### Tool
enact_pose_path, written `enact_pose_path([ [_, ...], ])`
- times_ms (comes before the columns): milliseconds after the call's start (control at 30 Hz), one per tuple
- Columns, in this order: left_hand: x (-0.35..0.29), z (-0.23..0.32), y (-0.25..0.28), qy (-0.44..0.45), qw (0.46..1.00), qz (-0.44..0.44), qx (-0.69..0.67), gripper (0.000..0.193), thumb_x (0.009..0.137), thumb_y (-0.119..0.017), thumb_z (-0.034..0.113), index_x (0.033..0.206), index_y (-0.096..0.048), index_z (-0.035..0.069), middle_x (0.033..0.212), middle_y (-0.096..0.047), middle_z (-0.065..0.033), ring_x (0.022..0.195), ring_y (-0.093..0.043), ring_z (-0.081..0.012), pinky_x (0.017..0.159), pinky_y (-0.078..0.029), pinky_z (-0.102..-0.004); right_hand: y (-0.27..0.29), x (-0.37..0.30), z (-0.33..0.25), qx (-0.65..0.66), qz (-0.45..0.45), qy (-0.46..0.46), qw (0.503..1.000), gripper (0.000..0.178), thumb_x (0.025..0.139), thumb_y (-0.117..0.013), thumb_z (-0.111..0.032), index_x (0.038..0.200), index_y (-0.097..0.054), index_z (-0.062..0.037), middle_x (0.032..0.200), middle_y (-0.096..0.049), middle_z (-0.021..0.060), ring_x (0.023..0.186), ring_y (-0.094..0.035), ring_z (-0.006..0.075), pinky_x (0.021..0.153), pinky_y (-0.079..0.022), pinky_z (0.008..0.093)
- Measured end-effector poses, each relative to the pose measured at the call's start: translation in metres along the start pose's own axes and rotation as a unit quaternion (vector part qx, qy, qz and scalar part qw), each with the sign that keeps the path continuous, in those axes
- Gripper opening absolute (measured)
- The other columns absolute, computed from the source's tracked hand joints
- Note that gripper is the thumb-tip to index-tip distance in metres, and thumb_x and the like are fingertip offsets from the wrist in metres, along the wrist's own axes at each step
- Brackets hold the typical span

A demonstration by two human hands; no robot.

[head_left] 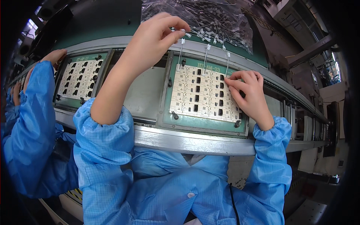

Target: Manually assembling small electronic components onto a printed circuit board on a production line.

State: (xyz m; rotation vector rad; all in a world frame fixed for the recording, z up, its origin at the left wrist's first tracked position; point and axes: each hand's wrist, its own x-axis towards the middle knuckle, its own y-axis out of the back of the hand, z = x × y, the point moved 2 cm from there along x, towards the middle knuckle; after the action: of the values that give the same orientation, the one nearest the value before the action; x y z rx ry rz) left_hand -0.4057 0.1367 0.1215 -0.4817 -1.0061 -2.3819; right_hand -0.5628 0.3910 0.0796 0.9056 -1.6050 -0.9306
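A cream circuit board panel [208,93] with rows of black components lies in a green fixture [202,125] in front of me. Three short wire leads with white plugs reach from its top edge over the rail: a left lead [181,50], a middle lead [206,56] and a right lead [228,63]. My right hand [247,90] has thumb and forefinger closed at the right lead's lower end, against the panel; the fingertips partly hide the contact. Beyond the fixture, my left hand [159,33] pinches a small white connector [182,30] beside the wire pile.
A clear plastic bag [232,20] under a heap of white-plugged leads [204,32] lies on the green surface behind the rail. Metal conveyor rails [187,141] run along both sides. At left, a second fixture [79,78] holds a similar panel, with a co-worker's hand [55,56] near.
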Motion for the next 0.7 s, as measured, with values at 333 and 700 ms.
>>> enact_pose_path([
  [333,0.003,-0.002,0.003,0.060,0.992,0.035,-0.109,0.018,0.093,-0.062,0.010,0.106,-0.072,0.003,0.087,-0.070,-0.0058,0.077,-0.066,-0.0106,0.074,-0.053,-0.0261,-0.011,0.072,0.060,0.078,0.046,-0.079,0.993,0.016,0.090,-0.062,-0.010,0.103,-0.070,-0.0060,0.097,-0.064,0.0100,0.091,-0.063,0.0279,0.085,-0.049,0.0367],
  [700,-0.001,0.007,-0.003,0.101,0.995,-0.020,-0.005,0.019,0.088,-0.067,0.010,0.105,-0.070,0.001,0.086,-0.072,-0.0100,0.082,-0.068,-0.0147,0.076,-0.054,-0.0303,-0.057,0.129,0.089,0.016,0.003,-0.048,0.999,0.019,0.091,-0.058,-0.011,0.106,-0.070,-0.0101,0.108,-0.065,0.0108,0.105,-0.061,0.0316,0.095,-0.043,0.0482],
])
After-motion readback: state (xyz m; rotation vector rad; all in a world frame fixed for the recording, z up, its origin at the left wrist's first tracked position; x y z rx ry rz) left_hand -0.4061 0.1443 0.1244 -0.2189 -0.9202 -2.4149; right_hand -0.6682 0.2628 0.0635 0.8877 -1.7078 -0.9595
